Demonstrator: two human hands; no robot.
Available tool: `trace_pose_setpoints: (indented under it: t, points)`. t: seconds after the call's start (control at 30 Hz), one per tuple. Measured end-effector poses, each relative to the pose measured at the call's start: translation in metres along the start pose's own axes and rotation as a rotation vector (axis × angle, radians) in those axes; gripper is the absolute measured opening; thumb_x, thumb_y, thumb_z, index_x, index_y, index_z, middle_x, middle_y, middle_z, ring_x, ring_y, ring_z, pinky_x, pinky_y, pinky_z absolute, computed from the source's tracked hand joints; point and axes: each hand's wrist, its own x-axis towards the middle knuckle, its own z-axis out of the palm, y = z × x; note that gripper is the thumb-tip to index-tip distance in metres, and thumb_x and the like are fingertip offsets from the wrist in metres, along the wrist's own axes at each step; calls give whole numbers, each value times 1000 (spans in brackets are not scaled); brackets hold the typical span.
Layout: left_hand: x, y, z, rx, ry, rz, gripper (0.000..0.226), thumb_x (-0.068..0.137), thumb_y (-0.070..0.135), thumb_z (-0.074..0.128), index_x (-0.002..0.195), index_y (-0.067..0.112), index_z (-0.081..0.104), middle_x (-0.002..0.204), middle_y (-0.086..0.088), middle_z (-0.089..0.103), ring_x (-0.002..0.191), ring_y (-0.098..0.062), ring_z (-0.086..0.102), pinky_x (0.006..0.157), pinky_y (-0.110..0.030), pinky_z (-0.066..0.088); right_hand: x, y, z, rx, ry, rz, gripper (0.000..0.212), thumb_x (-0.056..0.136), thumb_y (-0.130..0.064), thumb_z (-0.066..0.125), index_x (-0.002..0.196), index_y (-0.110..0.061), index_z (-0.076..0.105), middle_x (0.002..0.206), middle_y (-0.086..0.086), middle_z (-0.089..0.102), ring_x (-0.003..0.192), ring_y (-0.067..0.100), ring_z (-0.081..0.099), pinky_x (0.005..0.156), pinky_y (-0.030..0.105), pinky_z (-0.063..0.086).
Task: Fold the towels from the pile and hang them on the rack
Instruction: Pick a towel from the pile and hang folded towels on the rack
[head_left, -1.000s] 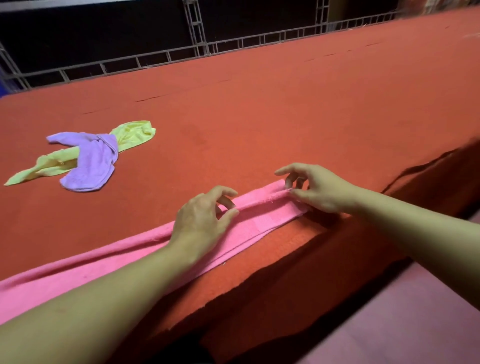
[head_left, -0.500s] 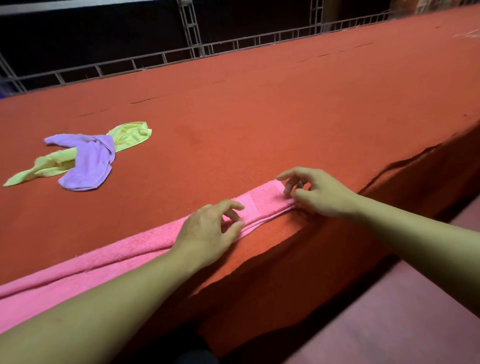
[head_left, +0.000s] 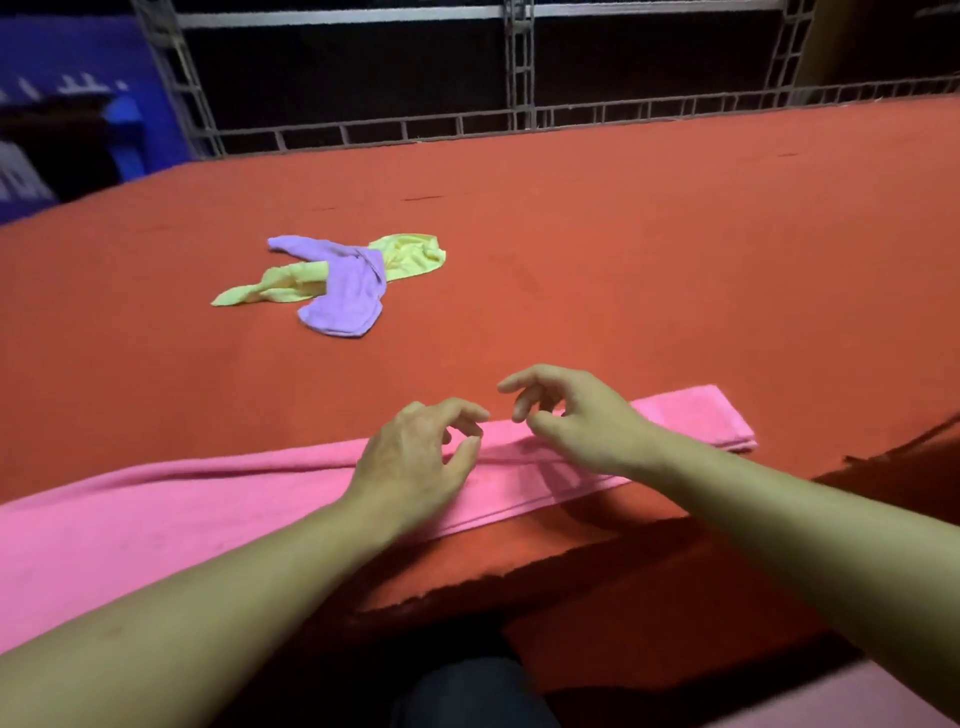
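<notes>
**Pink towel long-folded at table edge, both hands over its middle**

The pink towel (head_left: 519, 467) is laid along the near edge of the red table (head_left: 623, 260), probably to keep the fold straight. The left hand (head_left: 415, 462) and right hand (head_left: 582, 421) are held over it, fingers loosely curled, nothing pinched. Versus 0.5 s ago: the right hand is shifted in from the towel's end. The purple towel (head_left: 348, 291) and yellow towel (head_left: 410, 254) are left unfolded.
</notes>
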Motion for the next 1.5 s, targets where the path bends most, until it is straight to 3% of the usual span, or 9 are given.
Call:
trace_pose_setpoints:
  t: [0.23, 0.4, 0.53, 0.63, 0.73, 0.9, 1.17, 1.3, 1.5]
  points:
    - [-66, -103, -86, 86, 145, -160, 24, 89, 25, 61, 110, 38, 63, 91, 24, 67, 84, -9, 55, 79, -35, 49, 64, -73, 118, -59, -160, -151, 39, 83, 0, 54, 112, -24, 65, 88, -10, 68, 66, 4, 56, 67, 17, 45]
    - [-112, -182, -154, 246, 217, -291, 27, 90, 19, 60, 114, 32, 63, 101, 17, 68, 94, -17, 56, 86, -34, 48, 106, -121, 203, -202, -136, -283, 36, 84, -11, 57, 114, -27, 65, 81, -21, 62, 73, 10, 56, 74, 26, 43]
    - [-128, -251, -196, 339, 129, -433, 34, 96, 16, 54, 127, 26, 60, 122, 2, 67, 115, -25, 57, 100, -38, 44, 130, -146, 256, -291, -135, -354, 31, 87, -22, 59, 118, -28, 62, 96, -16, 66, 88, 15, 53, 81, 33, 46]
    - [-134, -284, -211, 269, 16, -484, 34, 100, 17, 49, 131, 26, 57, 126, 2, 66, 118, -22, 60, 101, -36, 45, 142, -158, 283, -335, -152, -353, 31, 88, -25, 60, 119, -28, 60, 103, -12, 65, 96, 17, 54, 85, 35, 47]
    - [-137, -295, -213, 256, -44, -458, 29, 97, 16, 55, 125, 21, 61, 118, 4, 70, 112, -20, 63, 96, -33, 47, 152, -165, 299, -352, -157, -338, 32, 88, -26, 59, 120, -30, 59, 104, -12, 63, 100, 17, 52, 86, 35, 47]
    - [-142, -302, -212, 256, -10, -420, 25, 93, 23, 64, 118, 22, 65, 110, 5, 71, 105, -17, 63, 91, -30, 46, 159, -170, 312, -396, -162, -315, 33, 88, -27, 60, 121, -28, 59, 107, -8, 64, 103, 20, 52, 88, 35, 47]
    - [-138, -309, -217, 274, -35, -418, 24, 92, 29, 65, 114, 20, 64, 97, 8, 62, 96, -16, 57, 86, -27, 41, 163, -167, 323, -407, -204, -275, 31, 89, -22, 58, 120, -28, 60, 96, -12, 66, 98, 21, 55, 84, 36, 47]
    - [-146, -308, -226, 196, 77, -359, 26, 84, 19, 75, 109, 22, 67, 87, 15, 58, 78, 0, 53, 78, -20, 39, 161, -172, 322, -336, -191, -289, 32, 90, -15, 58, 120, -25, 60, 87, -15, 63, 89, 17, 52, 80, 32, 43]
    - [-178, -281, -238, 110, 269, -302, 30, 84, 5, 73, 109, 22, 68, 90, 20, 65, 86, 14, 59, 82, -3, 41, 135, -178, 309, -245, -178, -364, 31, 87, -17, 60, 116, -29, 61, 82, -17, 64, 77, 11, 54, 75, 32, 45]
